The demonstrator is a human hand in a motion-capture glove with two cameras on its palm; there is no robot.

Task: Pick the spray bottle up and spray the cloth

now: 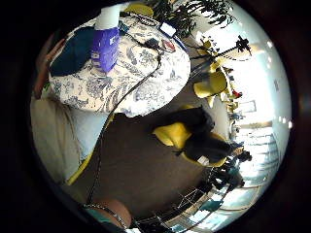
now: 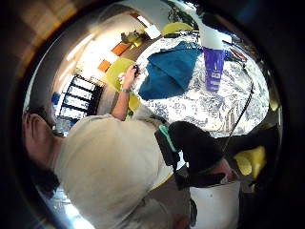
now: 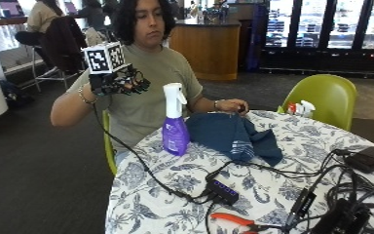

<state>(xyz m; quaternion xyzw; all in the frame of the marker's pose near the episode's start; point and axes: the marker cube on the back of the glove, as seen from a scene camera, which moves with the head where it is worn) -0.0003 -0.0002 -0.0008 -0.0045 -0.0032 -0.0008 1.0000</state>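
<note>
A purple spray bottle (image 3: 175,127) with a white trigger head stands upright near the edge of the floral-cloth table (image 3: 284,195), on the person's side. Right beside it lies a crumpled dark blue cloth (image 3: 233,136). My gloved right hand (image 3: 118,81) is raised in the air at shoulder height, off the table and apart from the bottle, fingers loosely curled and holding nothing. The bare left hand (image 3: 231,106) rests at the cloth's far edge. Both palm views look down on the bottle (image 1: 105,46) (image 2: 213,67) and cloth (image 1: 73,53) (image 2: 169,71) from a distance.
Black cables run across the table to a small black hub (image 3: 222,191). Orange-handled pliers (image 3: 235,220) lie at the near edge, and a black device (image 3: 368,158) sits at the right. A green chair (image 3: 323,97) stands behind the table, with small bottles (image 3: 300,107) near it.
</note>
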